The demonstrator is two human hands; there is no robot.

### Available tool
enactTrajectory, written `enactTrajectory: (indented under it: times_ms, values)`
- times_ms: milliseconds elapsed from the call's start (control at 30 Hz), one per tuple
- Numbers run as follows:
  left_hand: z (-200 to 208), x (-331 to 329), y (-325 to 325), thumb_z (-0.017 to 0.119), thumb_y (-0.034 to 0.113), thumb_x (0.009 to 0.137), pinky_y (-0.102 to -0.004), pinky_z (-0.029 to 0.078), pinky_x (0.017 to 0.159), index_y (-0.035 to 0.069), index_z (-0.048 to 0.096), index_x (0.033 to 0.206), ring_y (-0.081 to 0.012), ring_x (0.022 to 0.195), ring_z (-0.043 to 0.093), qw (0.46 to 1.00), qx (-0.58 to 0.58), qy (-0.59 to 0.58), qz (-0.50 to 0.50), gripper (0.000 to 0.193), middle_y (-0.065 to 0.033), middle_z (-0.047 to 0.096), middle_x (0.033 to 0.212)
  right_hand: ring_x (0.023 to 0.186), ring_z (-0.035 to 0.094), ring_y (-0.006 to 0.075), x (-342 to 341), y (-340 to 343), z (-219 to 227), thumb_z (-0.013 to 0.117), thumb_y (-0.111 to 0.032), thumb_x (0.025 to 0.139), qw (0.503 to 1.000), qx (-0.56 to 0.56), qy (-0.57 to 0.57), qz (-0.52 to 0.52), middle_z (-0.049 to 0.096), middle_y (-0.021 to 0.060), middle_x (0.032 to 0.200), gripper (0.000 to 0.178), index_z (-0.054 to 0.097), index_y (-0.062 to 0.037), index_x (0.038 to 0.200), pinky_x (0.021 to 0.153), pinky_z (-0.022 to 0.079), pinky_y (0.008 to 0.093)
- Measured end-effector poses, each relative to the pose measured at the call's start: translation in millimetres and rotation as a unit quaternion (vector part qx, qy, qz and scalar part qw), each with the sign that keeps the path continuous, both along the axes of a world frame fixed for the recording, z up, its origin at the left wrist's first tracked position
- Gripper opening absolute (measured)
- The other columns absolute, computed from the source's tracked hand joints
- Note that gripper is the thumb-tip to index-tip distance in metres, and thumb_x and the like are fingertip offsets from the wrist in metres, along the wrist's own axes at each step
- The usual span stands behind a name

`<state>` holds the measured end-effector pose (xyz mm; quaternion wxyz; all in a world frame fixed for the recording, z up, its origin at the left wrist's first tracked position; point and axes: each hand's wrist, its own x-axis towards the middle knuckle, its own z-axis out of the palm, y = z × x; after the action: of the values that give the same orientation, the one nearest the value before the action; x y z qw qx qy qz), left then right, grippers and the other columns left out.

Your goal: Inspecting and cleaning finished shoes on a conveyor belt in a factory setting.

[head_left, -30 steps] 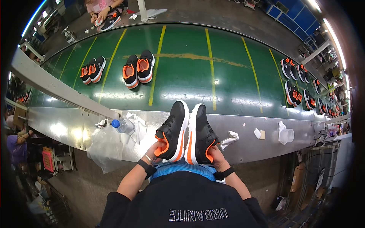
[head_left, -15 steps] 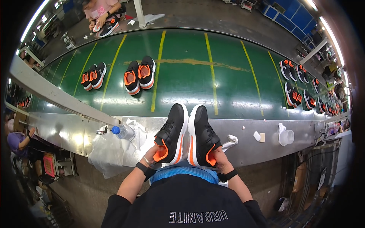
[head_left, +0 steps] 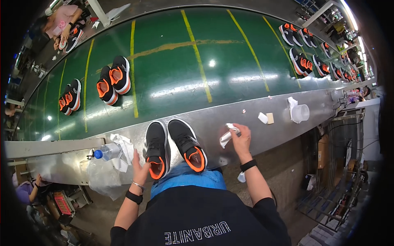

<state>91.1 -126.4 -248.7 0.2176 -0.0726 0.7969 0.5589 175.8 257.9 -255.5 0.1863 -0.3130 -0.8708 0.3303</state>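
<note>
Two black sneakers with orange linings and white soles stand upright on the metal ledge in front of me, toes pointing away. Beside the heel of the left sneaker is my left hand, its fingers stretched out and apart. Whether its thumb touches the shoe I cannot tell. The right sneaker is angled, with its toe toward the left one, and no hand is on it. Farther right, my right hand has its fingers closed on a crumpled white cloth at the ledge.
A green conveyor belt with yellow lines carries pairs of sneakers. On the ledge are a blue-capped bottle, white paper, a plastic bag, small blocks and a clear cup. Across the belt a person handles a shoe.
Both sneakers, held by their heels before, now stand on the ledge. My left hand has let go and opened; my right hand has moved right onto the white cloth. The view has turned.
</note>
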Motion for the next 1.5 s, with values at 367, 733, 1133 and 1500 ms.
enactTrajectory:
  times_ms: [367,733,1133,1500]
  values:
    - [33.5,-48.7,26.7,0.067,0.021,0.068,-0.0309,0.036,0.093,0.009,0.015,0.138,-0.0269,0.108,0.046,0.976,-0.013,-0.04,-0.212,0.087,-0.0187,0.043,0.12,0.069,0.053,0.0091,-30.6,-26.1,27.2,0.058,-0.005,0.079,0.953,-0.288,0.09,-0.005,0.058,0.0009,0.077,0.006,0.059,-0.0021,0.084,0.063,0.043,0.0215]
    - [15.1,-34.5,-27.1,0.061,0.006,0.072,-0.0266,0.028,0.098,0.007,0.014,0.139,-0.0173,0.119,0.035,0.952,0.269,-0.108,-0.099,0.081,-0.0124,0.032,0.134,0.067,0.055,0.0108,-143.2,-195.4,57.9,0.059,-0.008,0.078,0.889,-0.281,-0.109,0.346,0.058,0.0041,0.07,0.01,0.056,-0.0004,0.083,0.064,0.044,0.0247]
    - [1.2,-37.0,-39.6,0.063,0.01,0.07,-0.0299,0.024,0.101,0.006,0.016,0.138,-0.0225,0.125,0.029,0.958,0.252,-0.071,-0.12,0.082,-0.0172,0.029,0.135,0.062,0.052,0.0119,-166.8,-232.4,29.5,0.063,-0.01,0.072,0.915,-0.231,-0.142,0.299,0.056,0.0056,0.065,0.014,0.056,0.0009,0.074,0.06,0.043,0.0246]
    - [-0.6,-34.9,-37.8,0.064,0.013,0.068,-0.0326,0.023,0.101,0.005,0.02,0.137,-0.0272,0.124,0.029,0.97,0.206,0.0,-0.125,0.082,-0.0187,0.032,0.131,0.064,0.048,0.0071,-163.6,-235.2,24.5,0.062,-0.009,0.074,0.91,-0.286,-0.143,0.265,0.054,0.0006,0.066,0.01,0.056,-0.0012,0.074,0.06,0.04,0.0219]
